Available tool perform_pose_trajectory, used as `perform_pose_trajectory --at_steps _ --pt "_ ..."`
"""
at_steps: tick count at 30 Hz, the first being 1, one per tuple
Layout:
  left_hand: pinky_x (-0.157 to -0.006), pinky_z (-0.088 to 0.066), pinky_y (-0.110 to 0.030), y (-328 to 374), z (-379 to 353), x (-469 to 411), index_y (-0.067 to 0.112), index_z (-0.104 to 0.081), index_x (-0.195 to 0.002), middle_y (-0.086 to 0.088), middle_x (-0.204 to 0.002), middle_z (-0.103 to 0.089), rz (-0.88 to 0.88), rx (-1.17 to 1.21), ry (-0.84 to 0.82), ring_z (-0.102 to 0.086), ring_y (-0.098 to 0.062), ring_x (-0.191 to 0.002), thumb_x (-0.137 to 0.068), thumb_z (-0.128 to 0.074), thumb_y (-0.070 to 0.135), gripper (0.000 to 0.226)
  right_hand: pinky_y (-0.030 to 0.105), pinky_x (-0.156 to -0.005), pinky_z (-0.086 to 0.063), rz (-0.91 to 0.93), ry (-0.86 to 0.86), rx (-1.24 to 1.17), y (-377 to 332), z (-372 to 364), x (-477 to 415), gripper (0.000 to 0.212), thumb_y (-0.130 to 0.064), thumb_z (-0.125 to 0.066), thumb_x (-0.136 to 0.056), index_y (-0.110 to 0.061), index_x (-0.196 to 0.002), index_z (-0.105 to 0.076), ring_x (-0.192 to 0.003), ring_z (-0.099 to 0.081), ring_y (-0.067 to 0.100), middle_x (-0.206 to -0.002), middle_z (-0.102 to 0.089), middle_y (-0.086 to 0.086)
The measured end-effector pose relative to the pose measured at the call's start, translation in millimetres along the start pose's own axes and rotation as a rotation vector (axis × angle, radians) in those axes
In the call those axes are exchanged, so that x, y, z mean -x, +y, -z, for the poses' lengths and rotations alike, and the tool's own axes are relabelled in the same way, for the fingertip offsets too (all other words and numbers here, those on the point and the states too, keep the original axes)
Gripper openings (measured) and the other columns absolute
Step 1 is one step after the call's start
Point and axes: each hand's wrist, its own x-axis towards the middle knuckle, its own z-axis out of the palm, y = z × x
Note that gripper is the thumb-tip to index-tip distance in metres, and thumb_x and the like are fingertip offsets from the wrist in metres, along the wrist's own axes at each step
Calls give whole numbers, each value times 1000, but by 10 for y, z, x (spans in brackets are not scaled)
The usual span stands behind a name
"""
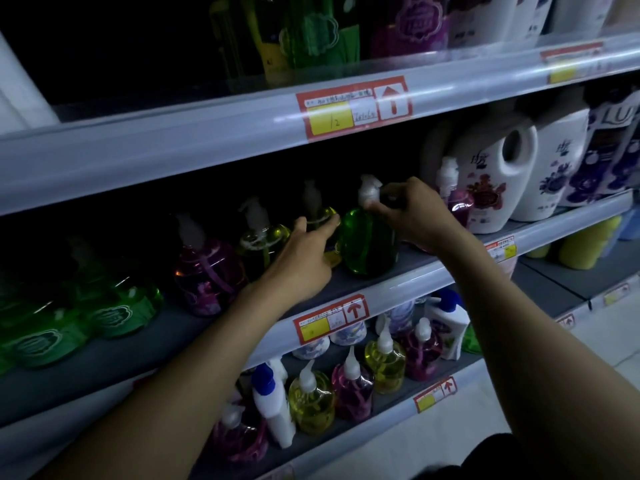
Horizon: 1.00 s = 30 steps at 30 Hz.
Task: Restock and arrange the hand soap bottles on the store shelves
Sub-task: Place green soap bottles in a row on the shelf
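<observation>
A green hand soap bottle (369, 242) with a white pump stands near the front of the middle shelf (408, 282). My right hand (412, 211) pinches its pump head from the right. My left hand (304, 252) reaches in with straight fingers that touch a yellow soap bottle (325, 216) just left of the green one. Another yellow bottle (261, 242) and a purple bottle (207, 271) stand further left in the same row.
Green refill pouches (114, 306) lie at the shelf's left. White detergent jugs (495, 174) and a small pink pump bottle (457, 199) stand to the right. The lower shelf (388, 407) holds yellow, pink and white bottles. More bottles fill the top shelf (242, 126).
</observation>
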Motion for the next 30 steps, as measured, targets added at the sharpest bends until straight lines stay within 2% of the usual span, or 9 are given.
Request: perform_pose_trajectory --at_steps 2,6,11,15,18,20,24,27,30 --pt "-87 -50 -26 -26 -44 25 31 -29 -147 -11 -151 -17 -30 73 60 -59 -22 -110 -90 -53 3 68 14 -48 -32 16 74 -27 -35 -9 51 38 -43 -64 -87 -23 -56 -54 -55 -48 1 -64 -49 -3" --pt "-84 -53 -22 21 -85 158 20 -42 -141 -3 -154 -16 -79 229 164 -59 -9 -95 -85 -62 1 62 10 -57 -38 0 196 -260 -57 -89 201 42 -39 -71 -82 2 -82 -65 -72 -58 3 -81 -56 -6" --pt "-80 -50 -25 45 73 420 39 -28 -144 -1 -124 -51 -47 502 -2 -59 -12 -94 -81 -72 24 78 30 -67 -42 41 243 -502 -285 84 349 23 -31 -67 -83 -15 -68 -63 -72 -51 8 -81 -48 -3" --pt "-107 -39 -36 11 258 736 32 -32 -143 9 -140 -49 23 660 -227 -45 -11 -129 -65 -77 46 91 34 -75 -48 -128 127 -882 -645 98 510 16 -24 -62 -89 -22 -74 -68 -75 -62 8 -72 -65 -10" --pt "-89 -50 -23 -72 415 1013 23 -48 -127 8 -120 -67 7 985 -305 -61 -10 -114 -72 -71 13 60 30 -68 -51 -164 -67 -1060 -937 -44 589 20 -29 -59 -81 -14 -82 -72 -73 -66 15 -75 -69 2" --pt "-93 -50 -31 -219 510 1199 22 -49 -129 0 -124 -65 25 1083 -310 -60 -17 -117 -72 -73 11 62 27 -64 -52 -147 -161 -1153 -1137 -214 621 24 -28 -56 -79 -12 -75 -73 -68 -66 17 -70 -69 4" --pt "-91 -51 -35 -563 638 1580 29 -56 -119 1 -118 -68 101 1097 -76 -62 -18 -114 -60 -81 22 64 35 -76 -51 -117 -304 -1133 -1530 -599 620 31 -31 -56 -82 -7 -88 -74 -83 -67 27 -86 -70 12" --pt "-88 -53 -31 -756 728 1790 34 -50 -122 11 -113 -68 151 920 243 -63 -7 -108 -57 -87 20 75 25 -80 -52 49 -317 -907 -1854 -858 620 23 -27 -56 -95 -12 -100 -73 -98 -68 12 -101 -73 6" --pt "-81 -47 -7 -974 833 1919 38 -44 -125 29 -108 -60 257 664 545 -55 15 -101 -56 -89 20 84 16 -75 -51 242 -385 -731 -2177 -1087 658 20 -21 -54 -96 -12 -104 -69 -92 -68 5 -100 -72 5"
